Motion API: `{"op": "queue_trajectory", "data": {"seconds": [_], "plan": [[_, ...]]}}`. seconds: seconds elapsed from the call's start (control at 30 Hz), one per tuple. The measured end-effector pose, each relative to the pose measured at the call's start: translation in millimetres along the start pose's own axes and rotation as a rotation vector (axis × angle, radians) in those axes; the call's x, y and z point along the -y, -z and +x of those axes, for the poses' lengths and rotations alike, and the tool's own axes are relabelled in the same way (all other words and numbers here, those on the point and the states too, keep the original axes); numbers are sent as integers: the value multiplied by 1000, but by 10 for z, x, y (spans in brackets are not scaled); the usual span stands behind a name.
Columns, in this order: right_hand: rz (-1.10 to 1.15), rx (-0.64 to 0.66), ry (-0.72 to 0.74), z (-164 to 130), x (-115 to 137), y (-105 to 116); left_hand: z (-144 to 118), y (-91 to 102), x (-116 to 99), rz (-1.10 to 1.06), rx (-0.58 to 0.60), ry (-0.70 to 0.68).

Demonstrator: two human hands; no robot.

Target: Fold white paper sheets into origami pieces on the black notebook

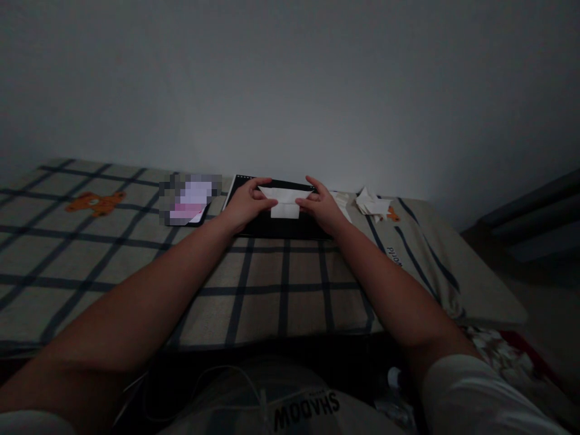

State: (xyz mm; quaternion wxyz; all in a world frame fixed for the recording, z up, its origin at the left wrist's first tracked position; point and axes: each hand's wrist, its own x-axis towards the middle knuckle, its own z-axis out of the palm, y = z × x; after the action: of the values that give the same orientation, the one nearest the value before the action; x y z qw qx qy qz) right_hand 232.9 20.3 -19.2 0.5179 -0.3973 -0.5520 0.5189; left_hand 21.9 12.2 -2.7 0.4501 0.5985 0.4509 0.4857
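Observation:
A folded piece of white paper [285,209] is stretched between both hands, wide at the top with pointed ends and a narrower square part below. My left hand [250,204] pinches its left side between thumb and fingers. On the other side, my right hand [321,205] grips the right part in the same way, with its index finger raised. Beneath the paper lies a black spiral-bound notebook [267,228] on the checked cloth. The fingers behind the paper are partly hidden.
A phone [190,202] with a lit, blurred screen lies left of the notebook. Folded white papers [372,204] lie to the right. The checked cloth [203,254] covers the table against a grey wall [290,90]. Below its front edge, a clear bottle [394,399] shows at right.

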Motion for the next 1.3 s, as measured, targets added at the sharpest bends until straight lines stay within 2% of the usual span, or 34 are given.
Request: {"op": "queue_trajectory", "data": {"seconds": [0.13, 0.27, 0.33, 0.4, 0.53, 0.67, 0.77, 0.87, 1.07, 1.3], "plan": [[-12, -47, 16, 1, -4, -24, -5, -29, -7, -18, 8, 48], [-1, -103, 24, 1, 12, -13, -30, -39, -50, -122, 195, 173], [-19, -79, 26, -12, 43, 0, -44, -32, -74, -172, 265, 212], [-74, -26, 26, -37, 90, 3, -54, -23, -88, -165, 285, 215], [-165, 48, 25, -88, 171, -41, -64, -18, -72, -12, 277, 168], [-127, 63, -9, -88, 145, -83, -76, -38, -50, 127, 210, 150], [-82, 125, -97, -78, 108, -77, -83, -51, -51, 127, 189, 130], [-116, 141, -153, -92, 120, -67, -90, -58, -59, 144, 244, 104], [-154, 90, -176, -146, 179, -116, -121, -90, -82, 152, 199, 95], [-23, 127, -158, -122, 88, -147, -139, -94, -108, 163, 188, 84]]}}
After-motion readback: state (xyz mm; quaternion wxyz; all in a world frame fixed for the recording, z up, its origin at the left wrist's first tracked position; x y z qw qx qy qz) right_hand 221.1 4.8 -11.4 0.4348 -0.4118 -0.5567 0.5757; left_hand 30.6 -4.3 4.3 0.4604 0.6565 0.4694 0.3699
